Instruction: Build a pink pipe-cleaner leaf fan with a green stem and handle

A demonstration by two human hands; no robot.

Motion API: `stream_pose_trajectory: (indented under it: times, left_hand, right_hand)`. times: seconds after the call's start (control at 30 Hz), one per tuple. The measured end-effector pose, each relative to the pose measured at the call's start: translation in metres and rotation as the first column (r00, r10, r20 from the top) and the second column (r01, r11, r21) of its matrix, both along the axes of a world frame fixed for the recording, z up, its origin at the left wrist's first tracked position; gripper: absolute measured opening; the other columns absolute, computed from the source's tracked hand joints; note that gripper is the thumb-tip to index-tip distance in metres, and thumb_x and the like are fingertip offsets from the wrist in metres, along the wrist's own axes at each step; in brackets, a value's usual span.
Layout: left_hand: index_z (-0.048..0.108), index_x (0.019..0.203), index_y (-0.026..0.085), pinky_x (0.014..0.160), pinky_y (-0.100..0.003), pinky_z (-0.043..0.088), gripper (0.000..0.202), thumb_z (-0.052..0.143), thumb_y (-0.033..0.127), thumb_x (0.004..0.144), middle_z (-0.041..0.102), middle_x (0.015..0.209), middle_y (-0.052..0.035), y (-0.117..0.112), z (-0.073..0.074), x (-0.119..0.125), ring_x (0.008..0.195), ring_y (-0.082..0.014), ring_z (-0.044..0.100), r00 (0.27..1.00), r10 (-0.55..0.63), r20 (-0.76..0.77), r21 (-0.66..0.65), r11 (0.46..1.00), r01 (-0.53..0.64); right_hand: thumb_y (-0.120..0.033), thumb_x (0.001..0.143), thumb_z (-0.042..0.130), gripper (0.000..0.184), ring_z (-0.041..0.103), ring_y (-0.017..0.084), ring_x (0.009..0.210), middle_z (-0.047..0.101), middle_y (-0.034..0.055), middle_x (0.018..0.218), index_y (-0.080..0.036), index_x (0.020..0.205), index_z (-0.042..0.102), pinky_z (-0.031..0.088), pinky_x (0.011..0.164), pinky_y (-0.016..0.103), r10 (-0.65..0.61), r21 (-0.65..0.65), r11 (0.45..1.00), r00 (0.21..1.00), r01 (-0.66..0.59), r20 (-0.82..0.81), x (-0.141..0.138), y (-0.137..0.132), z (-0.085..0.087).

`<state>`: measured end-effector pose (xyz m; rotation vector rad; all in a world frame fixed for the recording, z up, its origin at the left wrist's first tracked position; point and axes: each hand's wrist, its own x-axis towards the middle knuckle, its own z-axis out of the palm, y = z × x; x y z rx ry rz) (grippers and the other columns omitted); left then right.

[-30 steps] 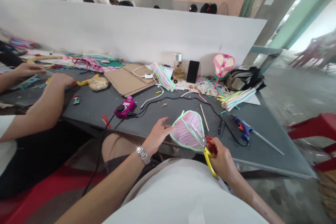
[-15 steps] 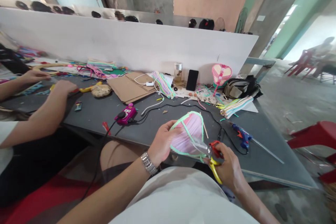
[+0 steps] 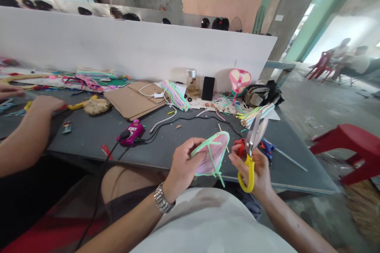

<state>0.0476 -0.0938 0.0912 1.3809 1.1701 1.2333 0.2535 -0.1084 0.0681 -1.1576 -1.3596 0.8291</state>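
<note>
My left hand (image 3: pixel 184 162) grips a heart-shaped pipe-cleaner craft piece (image 3: pixel 214 159) by its left side. Its face is pinkish purple, edged in mint green, with a green strip across it and a loose green end hanging from the bottom. In my right hand (image 3: pixel 259 172) is a pair of scissors (image 3: pixel 249 148) with one red and one yellow handle. Their blades point up, slightly apart, away from the craft piece. A thin wooden stick shows behind the heart. Beyond my right hand lies a blue glue gun (image 3: pixel 268 149), partly hidden.
A magenta power socket (image 3: pixel 132 132) with cables sits left on the grey table (image 3: pixel 160 146). Behind are cardboard sheets (image 3: pixel 130 101), pipe-cleaner bundles (image 3: pixel 175 95), a phone (image 3: pixel 208 88), a jar (image 3: pixel 191 82) and a finished-looking pink heart (image 3: pixel 240 81). A co-worker's arm (image 3: pixel 32 134) works at left. A red stool (image 3: pixel 350 146) stands right.
The scissors have come away from the heart's lower edge and swung upright in my right hand. The heart has tilted in my left hand. The whole view has shifted to the right.
</note>
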Motion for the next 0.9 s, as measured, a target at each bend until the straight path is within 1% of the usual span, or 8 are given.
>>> stream_pose_trajectory:
  times: [0.1, 0.2, 0.27, 0.37, 0.47, 0.6, 0.77, 0.9]
  left_hand:
    - [0.072, 0.090, 0.016, 0.068, -0.025, 0.047, 0.020, 0.068, 0.030, 0.076, 0.073, 0.084, -0.0031, 0.000, 0.003, 0.002, 0.076, -0.0174, 0.062, 0.999, -0.011, -0.054, 0.011, 1.000, 0.012]
    - [0.072, 0.087, 0.017, 0.068, -0.024, 0.048, 0.017, 0.068, 0.029, 0.076, 0.073, 0.081, -0.0026, 0.000, 0.004, 0.000, 0.074, -0.0167, 0.063, 0.995, -0.015, -0.097, 0.036, 0.999, 0.018]
    - [0.071, 0.088, 0.017, 0.068, -0.024, 0.048, 0.017, 0.068, 0.029, 0.077, 0.074, 0.083, -0.0030, 0.000, 0.003, -0.001, 0.075, -0.0166, 0.063, 0.994, -0.019, -0.111, 0.047, 0.999, 0.025]
    - [0.072, 0.089, 0.017, 0.068, -0.024, 0.049, 0.019, 0.069, 0.032, 0.078, 0.074, 0.084, -0.0039, 0.000, 0.001, -0.003, 0.076, -0.0166, 0.063, 0.993, -0.027, -0.117, 0.051, 0.998, 0.033]
    - [0.073, 0.088, 0.016, 0.064, -0.023, 0.047, 0.023, 0.069, 0.037, 0.080, 0.074, 0.081, -0.0041, 0.000, -0.001, -0.003, 0.070, -0.0155, 0.061, 0.992, -0.032, -0.121, 0.041, 0.998, 0.037]
    - [0.073, 0.084, 0.015, 0.061, -0.023, 0.045, 0.025, 0.068, 0.039, 0.082, 0.073, 0.076, -0.0041, 0.000, -0.001, -0.003, 0.066, -0.0147, 0.059, 0.991, -0.017, -0.130, 0.046, 0.999, 0.024]
    - [0.074, 0.080, 0.016, 0.057, -0.023, 0.043, 0.025, 0.069, 0.041, 0.080, 0.071, 0.073, -0.0035, 0.001, 0.002, -0.004, 0.063, -0.0143, 0.057, 0.990, 0.005, -0.142, 0.013, 1.000, -0.003]
    - [0.073, 0.075, 0.016, 0.055, -0.023, 0.040, 0.024, 0.070, 0.040, 0.076, 0.069, 0.068, -0.0029, 0.005, 0.000, -0.005, 0.059, -0.0138, 0.053, 0.985, 0.017, -0.172, -0.025, 0.999, -0.021]
  right_hand:
    - [-0.040, 0.074, 0.082, 0.028, 0.053, 0.013, 0.062, 0.061, -0.0003, 0.073, -0.019, 0.080, 0.063, 0.047, 0.057, 0.024, 0.081, 0.030, 0.996, 0.991, -0.078, -0.105, -0.020, 0.008, 0.023]
    - [-0.035, 0.074, 0.081, 0.025, 0.047, 0.010, 0.056, 0.058, -0.0024, 0.065, -0.019, 0.073, 0.062, 0.041, 0.052, 0.022, 0.122, 0.071, 0.991, 0.984, -0.113, -0.133, -0.030, 0.012, 0.034]
    - [-0.033, 0.077, 0.079, 0.021, 0.046, 0.010, 0.055, 0.057, -0.0028, 0.064, -0.018, 0.074, 0.063, 0.039, 0.051, 0.022, 0.141, 0.082, 0.988, 0.983, -0.132, -0.117, -0.032, 0.013, 0.032]
    - [-0.032, 0.080, 0.074, 0.019, 0.044, 0.009, 0.056, 0.057, -0.0026, 0.065, -0.018, 0.075, 0.062, 0.038, 0.052, 0.022, 0.138, 0.082, 0.988, 0.987, -0.131, -0.079, -0.032, 0.012, 0.023]
    - [-0.033, 0.081, 0.072, 0.020, 0.041, 0.009, 0.056, 0.054, -0.0030, 0.065, -0.018, 0.074, 0.061, 0.035, 0.052, 0.023, 0.122, 0.064, 0.991, 0.992, -0.120, -0.031, -0.031, 0.012, 0.015]
    - [-0.035, 0.084, 0.068, 0.022, 0.039, 0.010, 0.057, 0.050, -0.0031, 0.064, -0.018, 0.073, 0.058, 0.034, 0.052, 0.023, 0.118, 0.057, 0.991, 0.992, -0.120, 0.032, -0.032, 0.012, 0.012]
    - [-0.038, 0.084, 0.065, 0.024, 0.039, 0.010, 0.057, 0.049, -0.0034, 0.063, -0.019, 0.072, 0.055, 0.033, 0.052, 0.023, 0.078, 0.041, 0.996, 0.991, -0.083, 0.110, -0.035, 0.012, 0.010]
    - [-0.042, 0.082, 0.067, 0.028, 0.039, 0.010, 0.056, 0.048, -0.0038, 0.062, -0.019, 0.071, 0.053, 0.032, 0.050, 0.023, 0.070, 0.026, 0.997, 0.991, -0.074, 0.118, -0.037, 0.014, 0.004]
